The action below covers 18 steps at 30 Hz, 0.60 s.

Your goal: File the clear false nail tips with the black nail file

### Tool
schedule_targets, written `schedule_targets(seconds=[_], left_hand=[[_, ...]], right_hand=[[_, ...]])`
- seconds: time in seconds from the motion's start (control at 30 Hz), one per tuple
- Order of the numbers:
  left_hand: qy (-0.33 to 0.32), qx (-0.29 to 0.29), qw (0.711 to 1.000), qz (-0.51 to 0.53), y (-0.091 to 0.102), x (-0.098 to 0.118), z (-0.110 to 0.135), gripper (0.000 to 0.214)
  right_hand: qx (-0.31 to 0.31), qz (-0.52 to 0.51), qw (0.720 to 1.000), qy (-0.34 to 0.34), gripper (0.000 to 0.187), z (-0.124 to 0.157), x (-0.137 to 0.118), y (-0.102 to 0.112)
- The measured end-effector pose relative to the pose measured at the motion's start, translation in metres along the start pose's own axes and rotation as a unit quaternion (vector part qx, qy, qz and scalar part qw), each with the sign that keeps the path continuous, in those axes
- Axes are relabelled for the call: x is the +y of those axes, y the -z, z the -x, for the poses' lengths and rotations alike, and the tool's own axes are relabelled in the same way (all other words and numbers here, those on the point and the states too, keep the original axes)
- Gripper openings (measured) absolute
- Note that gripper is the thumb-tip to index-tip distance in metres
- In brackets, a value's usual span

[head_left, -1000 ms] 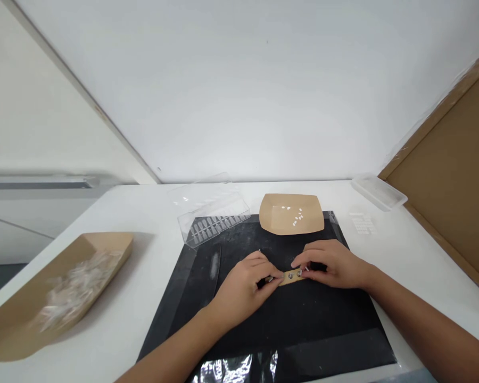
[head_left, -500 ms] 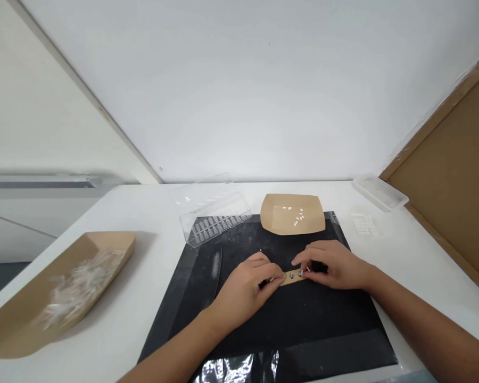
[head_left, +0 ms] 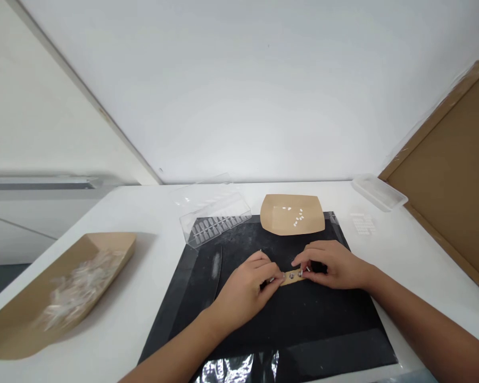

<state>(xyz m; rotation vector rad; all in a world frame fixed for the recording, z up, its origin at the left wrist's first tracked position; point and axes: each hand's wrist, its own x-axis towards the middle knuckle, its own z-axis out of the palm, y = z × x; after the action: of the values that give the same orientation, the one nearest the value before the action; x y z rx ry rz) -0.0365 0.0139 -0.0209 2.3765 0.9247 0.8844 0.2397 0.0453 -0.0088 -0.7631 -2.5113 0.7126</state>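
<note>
A short tan strip (head_left: 286,280) with small round metal pieces (head_left: 291,275) on it lies on the black mat (head_left: 287,314). My left hand (head_left: 249,284) is closed, thumb and fingers pinching the strip's left end. Something small and whitish shows at these fingertips, too small to name. At the right end, my right hand (head_left: 331,264) pinches a small white piece (head_left: 308,269) between thumb and finger, close to the metal piece there. The other fingers of that hand are bent above the strip. Its far right end is hidden by my right fingertips.
Behind the hands stands a brown paper tray (head_left: 273,223) with several tiny white pieces. A clear plastic case (head_left: 239,201) holds rows of translucent nail-tip-like pieces. At left is a larger brown tray (head_left: 8,335) of clear pieces; at right, a translucent lid (head_left: 379,192) and cardboard panel (head_left: 455,159).
</note>
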Motion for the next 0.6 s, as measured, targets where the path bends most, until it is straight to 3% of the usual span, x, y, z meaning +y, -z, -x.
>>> schedule_targets(seconds=[0.13,0.23,0.6], left_hand=[[0.054,-0.01,0.998,0.016,0.001,0.001,0.001,0.004],[0.092,-0.014,0.996,0.019,0.0,0.001,0.001,0.007],[-0.02,-0.036,0.999,-0.021,0.013,-0.009,0.001,0.009]], right_hand=[[0.006,0.001,1.0,0.001,0.037,0.001,0.003,-0.002],[0.01,-0.002,1.0,-0.002,0.038,0.002,0.003,-0.003],[0.004,0.0,1.0,-0.006,0.032,0.001,0.003,-0.002]])
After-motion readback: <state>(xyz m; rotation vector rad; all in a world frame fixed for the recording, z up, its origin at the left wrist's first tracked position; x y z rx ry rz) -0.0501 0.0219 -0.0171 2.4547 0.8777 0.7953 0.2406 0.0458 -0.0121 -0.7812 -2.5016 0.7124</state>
